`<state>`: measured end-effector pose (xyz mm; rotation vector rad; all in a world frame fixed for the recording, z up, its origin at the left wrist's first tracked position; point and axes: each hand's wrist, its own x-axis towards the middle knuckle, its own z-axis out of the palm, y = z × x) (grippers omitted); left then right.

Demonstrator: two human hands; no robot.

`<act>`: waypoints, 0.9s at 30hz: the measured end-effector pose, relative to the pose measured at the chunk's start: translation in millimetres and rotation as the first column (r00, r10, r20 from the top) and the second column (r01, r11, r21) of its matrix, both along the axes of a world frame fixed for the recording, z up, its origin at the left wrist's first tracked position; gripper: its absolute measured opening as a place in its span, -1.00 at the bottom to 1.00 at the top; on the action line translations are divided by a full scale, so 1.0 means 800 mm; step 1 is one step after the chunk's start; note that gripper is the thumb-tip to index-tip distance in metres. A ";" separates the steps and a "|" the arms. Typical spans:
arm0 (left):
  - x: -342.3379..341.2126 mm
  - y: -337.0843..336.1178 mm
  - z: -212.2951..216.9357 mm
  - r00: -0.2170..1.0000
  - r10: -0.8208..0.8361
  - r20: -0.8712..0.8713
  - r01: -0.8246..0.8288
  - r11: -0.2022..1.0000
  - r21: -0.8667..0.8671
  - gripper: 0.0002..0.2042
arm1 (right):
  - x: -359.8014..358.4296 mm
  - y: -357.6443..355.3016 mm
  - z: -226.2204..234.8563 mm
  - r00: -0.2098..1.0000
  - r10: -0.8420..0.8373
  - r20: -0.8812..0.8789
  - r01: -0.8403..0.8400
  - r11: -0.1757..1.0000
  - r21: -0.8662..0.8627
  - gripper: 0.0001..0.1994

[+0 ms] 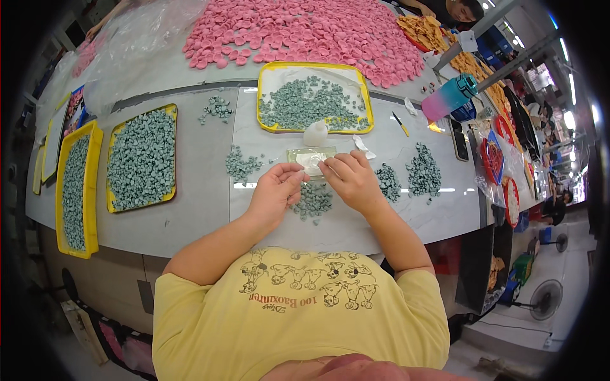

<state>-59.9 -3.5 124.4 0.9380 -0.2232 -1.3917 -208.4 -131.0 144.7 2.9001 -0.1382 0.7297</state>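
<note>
A pale worktable [190, 165] fills mid-frame; at centre, the left hand [274, 190] and right hand [351, 181] pinch fingertips on a small clear tray [309, 155]; a grey-green pile [312, 200] lies just below it; yellow trays [141, 159] sit at left.

You have three yellow trays of grey-green pieces in clear view: one ahead of you [314, 68], one at your left [141, 159], one at the table's left corner [76, 190]; a further yellow rim [39, 166] shows beyond it, contents unclear. Five loose heaps of grey-green pieces lie on the table: [218, 108], [241, 165], [312, 199], [388, 181], [423, 171]. One spread of pink pieces [305, 32]. One pink-and-teal bottle [448, 96]. One phone [459, 140]. One small white bottle [316, 133].
</note>
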 end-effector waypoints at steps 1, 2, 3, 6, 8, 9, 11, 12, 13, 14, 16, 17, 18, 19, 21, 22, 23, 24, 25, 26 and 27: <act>0.003 0.002 -0.002 1.000 -0.012 0.011 0.012 1.000 0.007 -0.83 | 0.003 0.003 0.001 1.000 0.006 -0.005 -0.006 1.000 -0.003 -0.74; 0.006 0.005 -0.002 1.000 -0.006 0.006 0.006 1.000 0.004 -0.83 | 0.007 0.006 0.004 1.000 0.011 -0.004 -0.011 1.000 0.012 -0.75; 0.009 0.008 -0.002 1.000 -0.015 0.006 0.015 1.000 0.006 -0.86 | 0.009 0.009 0.005 1.000 0.016 -0.002 -0.016 1.000 0.027 -0.75; 0.017 0.018 -0.003 1.000 -0.021 -0.012 0.021 1.000 -0.002 -0.91 | 0.020 0.019 0.009 0.993 0.018 0.119 -0.056 0.946 0.319 -0.77; 0.021 0.027 -0.002 0.999 -0.016 -0.037 0.015 1.000 -0.009 -0.89 | 0.030 0.039 0.008 0.982 -0.096 0.162 -0.018 0.808 0.589 -0.79; 0.025 0.031 0.000 0.999 -0.030 -0.044 0.030 0.999 -0.017 -0.86 | 0.035 0.048 0.007 0.960 -0.228 0.165 0.001 0.591 0.807 -0.81; 0.029 0.037 0.002 0.997 -0.042 -0.061 0.040 0.999 -0.029 -0.83 | 0.040 0.057 -0.006 0.959 -0.233 0.164 -0.040 0.457 0.889 -0.83; 0.031 0.040 0.001 0.995 -0.071 -0.074 0.069 0.997 -0.037 -0.80 | 0.043 0.061 -0.013 0.954 -0.248 0.166 -0.084 0.310 0.947 -0.85; 0.033 0.042 0.001 0.991 -0.099 -0.086 0.095 0.994 -0.046 -0.78 | 0.047 0.066 -0.018 0.958 -0.238 0.160 -0.081 0.311 0.947 -0.85; 0.036 0.045 0.002 0.992 -0.089 -0.092 0.085 0.995 -0.049 -0.78 | 0.051 0.071 -0.022 0.951 -0.249 0.184 -0.108 0.289 0.951 -0.86; 0.042 0.050 0.004 0.972 -0.161 -0.170 0.165 0.986 0.005 -0.74 | 0.057 0.083 -0.022 0.946 -0.253 0.204 -0.135 0.267 0.954 -0.88; 0.044 0.052 0.003 0.973 -0.154 -0.173 0.157 0.988 0.005 -0.74 | 0.060 0.090 -0.017 0.949 -0.231 0.215 -0.107 0.408 0.907 -0.86; 0.046 0.053 0.003 0.968 -0.164 -0.189 0.169 0.985 0.012 -0.72 | 0.063 0.094 -0.015 0.952 -0.207 0.225 -0.080 0.540 0.838 -0.85; 0.046 0.052 0.001 0.962 -0.181 -0.206 0.189 0.982 0.019 -0.70 | 0.064 0.095 -0.017 0.953 -0.208 0.221 -0.077 0.540 0.838 -0.85; 0.045 0.051 -0.002 0.959 -0.189 -0.213 0.197 0.980 0.018 -0.69 | 0.065 0.093 -0.022 0.918 -0.105 0.382 -0.173 0.761 0.625 -0.81; 0.044 0.050 -0.003 0.957 -0.195 -0.216 0.203 0.979 0.016 -0.68 | 0.064 0.090 -0.023 0.919 -0.107 0.381 -0.171 0.761 0.626 -0.81; 0.043 0.049 -0.005 0.956 -0.198 -0.217 0.206 0.978 0.016 -0.68 | 0.063 0.087 -0.024 0.916 -0.076 0.394 -0.167 0.820 0.547 -0.78; 0.042 0.048 -0.006 0.957 -0.203 -0.208 0.212 0.977 0.022 -0.67 | 0.061 0.085 -0.025 0.914 -0.045 0.404 -0.162 0.871 0.464 -0.74; 0.041 0.046 -0.006 0.958 -0.208 -0.199 0.218 0.976 0.028 -0.66 | 0.059 0.083 -0.024 0.914 -0.048 0.403 -0.158 0.872 0.464 -0.74; 0.040 0.045 -0.006 0.957 -0.211 -0.201 0.221 0.975 0.027 -0.66 | 0.058 0.082 -0.021 0.923 -0.005 0.384 -0.169 0.893 0.417 -0.73; 0.040 0.045 -0.004 0.958 -0.209 -0.197 0.220 0.975 0.038 -0.66 | 0.056 0.081 -0.020 0.931 0.038 0.363 -0.180 0.912 0.369 -0.71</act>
